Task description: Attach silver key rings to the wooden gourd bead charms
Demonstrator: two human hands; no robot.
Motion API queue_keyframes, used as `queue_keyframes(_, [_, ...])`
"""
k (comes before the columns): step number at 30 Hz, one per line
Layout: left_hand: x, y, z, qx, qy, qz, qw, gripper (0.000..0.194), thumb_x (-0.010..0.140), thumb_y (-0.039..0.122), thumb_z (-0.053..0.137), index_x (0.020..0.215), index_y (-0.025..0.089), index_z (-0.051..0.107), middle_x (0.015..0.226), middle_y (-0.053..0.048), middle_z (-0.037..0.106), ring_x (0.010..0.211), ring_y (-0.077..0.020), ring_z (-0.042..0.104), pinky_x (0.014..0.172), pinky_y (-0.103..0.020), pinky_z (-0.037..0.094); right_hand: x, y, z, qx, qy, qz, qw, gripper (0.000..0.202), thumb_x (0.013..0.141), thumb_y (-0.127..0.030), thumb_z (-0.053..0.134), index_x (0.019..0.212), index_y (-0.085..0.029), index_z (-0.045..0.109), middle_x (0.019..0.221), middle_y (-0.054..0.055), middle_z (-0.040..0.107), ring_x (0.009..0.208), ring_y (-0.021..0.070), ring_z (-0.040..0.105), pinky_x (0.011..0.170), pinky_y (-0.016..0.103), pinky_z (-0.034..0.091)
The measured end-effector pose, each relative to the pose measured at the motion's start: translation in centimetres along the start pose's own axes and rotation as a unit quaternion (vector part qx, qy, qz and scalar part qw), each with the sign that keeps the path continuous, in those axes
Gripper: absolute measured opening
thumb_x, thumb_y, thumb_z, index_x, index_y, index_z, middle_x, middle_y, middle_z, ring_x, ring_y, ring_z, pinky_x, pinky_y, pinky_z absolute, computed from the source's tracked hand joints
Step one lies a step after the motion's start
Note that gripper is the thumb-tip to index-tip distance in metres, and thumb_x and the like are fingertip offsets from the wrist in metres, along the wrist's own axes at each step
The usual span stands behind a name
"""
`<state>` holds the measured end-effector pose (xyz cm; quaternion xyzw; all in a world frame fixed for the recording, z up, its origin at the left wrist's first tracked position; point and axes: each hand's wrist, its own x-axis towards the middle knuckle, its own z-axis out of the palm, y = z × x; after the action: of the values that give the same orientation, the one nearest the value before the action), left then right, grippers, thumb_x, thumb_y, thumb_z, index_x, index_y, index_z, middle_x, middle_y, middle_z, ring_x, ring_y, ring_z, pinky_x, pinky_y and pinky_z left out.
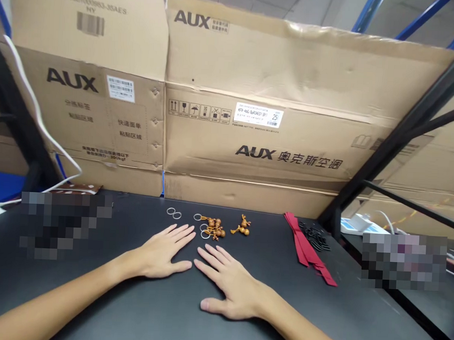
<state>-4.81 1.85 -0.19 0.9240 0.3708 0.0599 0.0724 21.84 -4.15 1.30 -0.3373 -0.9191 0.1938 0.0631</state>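
My left hand [163, 253] lies palm down on the black table [145, 312], fingers spread, holding nothing. To its right and a little nearer, my right hand [231, 285] rests flat in the same way, thumb apart. Just beyond the fingertips are several brown wooden gourd-shaped beads [218, 233] on orange cords, with metal rings beside them. Two more gourd beads [243, 231] lie a little to the right. A pair of loose metal rings [177, 215] sits beyond my left fingers.
Red ribbons [302, 241] and a pile of black cords or clips [314, 236] lie at the right. Cardboard sheets [288, 142] stand along the back edge. Black metal posts [332, 219] frame both sides. A white cable [44, 117] hangs at the left.
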Motion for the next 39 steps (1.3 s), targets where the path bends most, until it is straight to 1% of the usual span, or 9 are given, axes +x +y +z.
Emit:
queue_keyframes(3, [-0.2, 0.0, 0.3, 0.001, 0.002, 0.005, 1.000, 0.077, 0.091, 0.067, 0.040, 0.154, 0.027, 0.018, 0.159, -0.005, 0.017, 0.146, -0.0273, 0.018, 0.120, -0.044, 0.014, 0.0, 0.2, 0.1, -0.004, 0.019, -0.006, 1.000, 0.078, 0.087, -0.063, 0.053, 0.151, -0.026, 0.027, 0.159, 0.009, 0.017, 0.147, 0.0291, 0.012, 0.120, 0.051, 0.012])
queue_keyframes(7, [-0.5, 0.1, 0.3, 0.003, -0.005, 0.009, 1.000, 0.079, 0.090, 0.068, 0.041, 0.154, 0.027, 0.017, 0.159, -0.006, 0.016, 0.147, -0.0282, 0.016, 0.120, -0.047, 0.013, -0.2, 0.4, 0.2, -0.007, 0.029, -0.012, 0.999, 0.075, 0.087, -0.062, 0.054, 0.150, -0.027, 0.031, 0.158, 0.008, 0.021, 0.147, 0.0295, 0.016, 0.119, 0.053, 0.013])
queue_keyframes(14, [-1.2, 1.0, 0.2, -0.025, -0.007, 0.024, 0.999, 0.080, 0.090, 0.068, 0.044, 0.154, 0.028, 0.016, 0.159, -0.006, 0.017, 0.146, -0.0297, 0.017, 0.120, -0.048, 0.014, -0.4, 0.6, -0.1, -0.016, 0.012, -0.018, 1.000, 0.075, 0.088, -0.061, 0.053, 0.151, -0.028, 0.028, 0.159, 0.008, 0.017, 0.147, 0.0302, 0.012, 0.119, 0.054, 0.012])
queue_keyframes(20, [-1.4, 1.4, 0.3, -0.031, -0.012, 0.029, 0.999, 0.080, 0.090, 0.067, 0.043, 0.154, 0.028, 0.014, 0.159, -0.007, 0.016, 0.147, -0.0296, 0.014, 0.120, -0.050, 0.013, -1.2, 1.1, -0.6, -0.029, 0.006, -0.016, 0.999, 0.073, 0.088, -0.058, 0.056, 0.150, -0.029, 0.030, 0.158, 0.008, 0.020, 0.146, 0.0309, 0.016, 0.118, 0.055, 0.014])
queue_keyframes(23, [-1.5, 1.9, 0.2, -0.039, -0.015, 0.032, 0.999, 0.081, 0.090, 0.067, 0.044, 0.154, 0.028, 0.015, 0.159, -0.007, 0.015, 0.146, -0.0311, 0.014, 0.119, -0.052, 0.013, -1.8, 1.6, -0.6, -0.036, 0.015, -0.007, 0.999, 0.074, 0.087, -0.056, 0.058, 0.150, -0.029, 0.030, 0.158, 0.009, 0.020, 0.146, 0.0314, 0.017, 0.117, 0.056, 0.016])
queue_keyframes(26, [-1.8, 2.8, 0.3, -0.051, -0.023, 0.059, 0.997, 0.083, 0.090, 0.066, 0.047, 0.154, 0.029, 0.011, 0.159, -0.007, 0.013, 0.146, -0.0313, 0.014, 0.120, -0.052, 0.013, -2.2, 1.9, -0.5, -0.040, 0.020, 0.002, 0.999, 0.074, 0.088, -0.058, 0.056, 0.150, -0.030, 0.028, 0.158, 0.008, 0.020, 0.146, 0.0313, 0.016, 0.117, 0.057, 0.016])
queue_keyframes(30, [-2.1, 3.4, 0.4, -0.068, -0.022, 0.074, 0.995, 0.084, 0.088, 0.065, 0.049, 0.154, 0.030, 0.011, 0.159, -0.005, 0.014, 0.146, -0.0317, 0.016, 0.120, -0.052, 0.014, -2.2, 2.1, -0.3, -0.039, 0.035, 0.004, 0.999, 0.072, 0.089, -0.057, 0.055, 0.150, -0.031, 0.028, 0.158, 0.007, 0.021, 0.146, 0.0308, 0.018, 0.117, 0.056, 0.018])
queue_keyframes(33, [-1.5, 3.5, 0.4, -0.072, -0.014, 0.070, 0.995, 0.083, 0.087, 0.066, 0.051, 0.154, 0.031, 0.014, 0.159, -0.004, 0.017, 0.146, -0.0318, 0.018, 0.120, -0.052, 0.014, -2.1, 2.2, -0.1, -0.038, 0.042, 0.009, 0.998, 0.072, 0.089, -0.057, 0.055, 0.150, -0.030, 0.028, 0.158, 0.007, 0.020, 0.146, 0.0302, 0.017, 0.118, 0.055, 0.017])
queue_keyframes(39, [1.0, 3.0, 0.4, -0.044, -0.013, 0.050, 0.998, 0.085, 0.086, 0.071, 0.045, 0.154, 0.029, 0.014, 0.159, -0.006, 0.017, 0.146, -0.0297, 0.017, 0.119, -0.050, 0.015, -1.2, 3.2, -0.4, -0.052, 0.042, 0.024, 0.997, 0.071, 0.090, -0.061, 0.051, 0.150, -0.030, 0.029, 0.159, 0.007, 0.018, 0.147, 0.0292, 0.016, 0.118, 0.055, 0.016])
